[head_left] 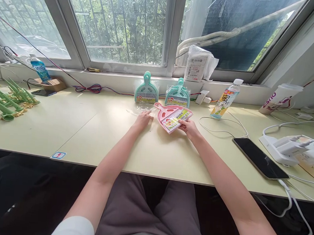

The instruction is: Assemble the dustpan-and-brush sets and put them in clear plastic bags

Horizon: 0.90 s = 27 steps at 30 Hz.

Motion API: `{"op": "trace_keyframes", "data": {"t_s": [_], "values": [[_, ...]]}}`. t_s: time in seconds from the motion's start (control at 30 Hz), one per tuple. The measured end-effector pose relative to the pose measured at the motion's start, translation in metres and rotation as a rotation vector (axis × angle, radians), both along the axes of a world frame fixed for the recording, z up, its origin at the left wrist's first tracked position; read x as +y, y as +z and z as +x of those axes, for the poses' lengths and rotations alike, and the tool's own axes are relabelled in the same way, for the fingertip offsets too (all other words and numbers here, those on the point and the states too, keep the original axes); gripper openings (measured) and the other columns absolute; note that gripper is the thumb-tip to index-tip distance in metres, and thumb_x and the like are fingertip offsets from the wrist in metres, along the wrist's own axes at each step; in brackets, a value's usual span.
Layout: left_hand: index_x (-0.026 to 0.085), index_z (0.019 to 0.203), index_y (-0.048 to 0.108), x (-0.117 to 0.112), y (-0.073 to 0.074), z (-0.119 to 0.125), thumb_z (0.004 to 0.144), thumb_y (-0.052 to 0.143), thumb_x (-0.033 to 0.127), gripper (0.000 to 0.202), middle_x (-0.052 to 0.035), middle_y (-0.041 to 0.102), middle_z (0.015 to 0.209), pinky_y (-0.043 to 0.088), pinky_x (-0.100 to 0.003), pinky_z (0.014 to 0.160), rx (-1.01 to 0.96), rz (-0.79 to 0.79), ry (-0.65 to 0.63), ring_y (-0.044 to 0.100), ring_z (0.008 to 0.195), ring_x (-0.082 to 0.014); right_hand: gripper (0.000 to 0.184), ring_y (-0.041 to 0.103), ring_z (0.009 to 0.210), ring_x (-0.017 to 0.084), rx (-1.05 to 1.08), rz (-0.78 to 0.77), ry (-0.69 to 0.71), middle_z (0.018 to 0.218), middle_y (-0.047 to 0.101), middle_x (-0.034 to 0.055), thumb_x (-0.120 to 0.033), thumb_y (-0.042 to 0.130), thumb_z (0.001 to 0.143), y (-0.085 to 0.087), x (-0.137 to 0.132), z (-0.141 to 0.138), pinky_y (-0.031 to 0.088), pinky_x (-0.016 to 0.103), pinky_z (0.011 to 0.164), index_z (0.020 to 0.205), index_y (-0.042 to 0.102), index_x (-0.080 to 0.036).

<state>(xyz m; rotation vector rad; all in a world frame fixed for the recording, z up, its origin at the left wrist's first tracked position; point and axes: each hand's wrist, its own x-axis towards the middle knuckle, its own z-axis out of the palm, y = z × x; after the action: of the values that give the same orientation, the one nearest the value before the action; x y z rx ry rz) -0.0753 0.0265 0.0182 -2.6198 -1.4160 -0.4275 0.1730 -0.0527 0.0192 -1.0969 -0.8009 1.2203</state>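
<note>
A pink mini dustpan-and-brush set [172,116] with a yellow label lies tilted on the pale desk [91,134]. My right hand [189,127] grips its near right edge, fingers closed on it. My left hand [143,119] rests on the desk just left of it, on a clear plastic wrapper [138,112], fingers stretched flat. Two teal dustpan sets [147,91] [178,94] stand upright against the window ledge behind.
A drink bottle [225,100] and a black phone [260,158] lie to the right, with a white power strip [280,147] and cables. Green plastic pieces [9,100] are piled at the far left. A white packet [198,65] sits on the sill.
</note>
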Motion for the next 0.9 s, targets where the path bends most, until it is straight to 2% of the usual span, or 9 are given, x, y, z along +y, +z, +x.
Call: {"op": "trace_keyframes", "data": {"t_s": [0.1,0.2,0.33,0.43,0.53,0.67,0.9], "values": [[0.028,0.116,0.072,-0.001,0.001,0.002,0.087,0.042,0.002,0.049,-0.0077,0.050,0.144,0.043,-0.039,0.103,0.002,-0.070,-0.119,0.055,0.123,-0.0266,0.017,0.074,0.075,0.017,-0.008,-0.025,0.032,0.087,0.077,0.0079,-0.004,0.064,0.078,0.001,0.001,0.002,0.063,0.027,0.069,0.093,0.067,-0.012],[0.032,0.119,0.070,-0.001,0.001,0.002,0.085,0.045,0.002,0.052,-0.0041,0.052,0.143,0.046,-0.035,0.101,-0.036,-0.125,-0.167,0.057,0.121,-0.0238,0.016,0.073,0.073,0.016,-0.031,-0.081,0.037,0.086,0.077,0.0084,-0.002,0.064,0.077,-0.001,0.002,0.006,0.062,0.023,0.065,0.090,0.068,-0.011],[0.025,0.123,0.068,0.002,-0.002,-0.001,0.082,0.046,0.001,0.052,-0.0087,0.052,0.142,0.042,-0.038,0.106,-0.030,-0.082,-0.085,0.054,0.125,-0.0255,0.018,0.074,0.075,0.018,-0.037,-0.110,-0.003,0.085,0.077,0.0088,-0.001,0.064,0.076,0.000,0.003,0.013,0.062,0.025,0.067,0.091,0.067,-0.011],[0.017,0.134,0.058,0.005,-0.006,-0.005,0.084,0.039,-0.001,0.057,-0.0153,0.050,0.142,0.039,-0.040,0.108,-0.009,-0.048,0.011,0.050,0.128,-0.0266,0.025,0.074,0.079,0.019,-0.036,-0.076,-0.016,0.087,0.077,0.0077,-0.001,0.063,0.076,0.002,0.002,0.018,0.063,0.027,0.069,0.098,0.067,-0.012],[0.012,0.137,0.053,0.007,-0.008,-0.006,0.084,0.035,-0.003,0.058,-0.0185,0.051,0.140,0.033,-0.042,0.112,-0.003,-0.058,0.074,0.049,0.129,-0.0267,0.026,0.074,0.080,0.019,-0.046,-0.034,-0.007,0.088,0.077,0.0073,-0.002,0.064,0.076,0.002,0.000,0.021,0.063,0.027,0.070,0.100,0.067,-0.013],[0.007,0.139,0.048,0.008,-0.009,-0.004,0.082,0.035,-0.005,0.060,-0.0201,0.052,0.137,0.025,-0.041,0.117,-0.048,-0.029,0.051,0.047,0.131,-0.0264,0.019,0.074,0.076,0.019,-0.074,-0.048,0.020,0.087,0.077,0.0084,-0.004,0.066,0.077,0.001,-0.001,0.019,0.063,0.026,0.068,0.093,0.068,-0.012],[0.003,0.147,0.035,0.008,-0.006,0.002,0.080,0.030,-0.007,0.068,-0.0200,0.038,0.151,0.019,-0.041,0.121,-0.050,0.044,-0.036,0.033,0.143,-0.0236,0.017,0.073,0.071,0.019,-0.121,-0.090,0.126,0.085,0.077,0.0100,-0.003,0.067,0.075,0.006,-0.002,0.007,0.063,0.029,0.068,0.090,0.070,-0.011]]}}
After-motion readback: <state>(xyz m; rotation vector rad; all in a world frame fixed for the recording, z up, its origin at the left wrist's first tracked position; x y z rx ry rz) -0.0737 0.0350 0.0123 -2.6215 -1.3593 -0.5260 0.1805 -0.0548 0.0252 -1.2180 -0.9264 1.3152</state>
